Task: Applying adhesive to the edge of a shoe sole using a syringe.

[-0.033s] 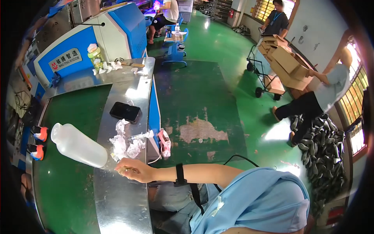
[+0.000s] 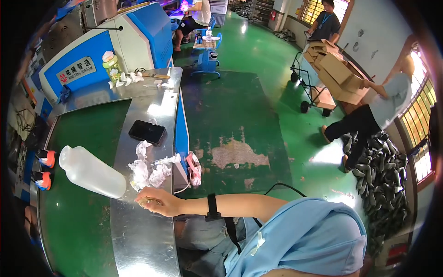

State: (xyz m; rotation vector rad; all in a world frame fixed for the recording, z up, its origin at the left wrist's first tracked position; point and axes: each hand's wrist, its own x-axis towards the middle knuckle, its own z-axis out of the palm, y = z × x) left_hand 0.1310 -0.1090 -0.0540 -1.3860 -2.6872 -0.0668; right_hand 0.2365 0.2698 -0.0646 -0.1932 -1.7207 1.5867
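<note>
From the right, my right arm reaches over the metal-topped bench (image 2: 143, 244), a black strap (image 2: 212, 207) around the wrist. My right hand (image 2: 158, 201) rests at the bench with its fingers curled closed. Something brownish shows among the fingers, too small to name. Beside the hand stands a milky white plastic bottle (image 2: 92, 171), which has no cap. Crumpled white tissues (image 2: 148, 171) lie just beyond my fingers, and past them is a black phone (image 2: 147, 132). My left hand is out of the picture.
A blue and white machine (image 2: 106, 60) stands at the bench's far end, near a yellow-green bottle (image 2: 112, 68) and more tissue scraps (image 2: 124, 79). To the right, two people handle a cart (image 2: 318, 90) with cardboard boxes (image 2: 341, 74). Dark shoe-shaped pieces (image 2: 380, 180) are heaped there.
</note>
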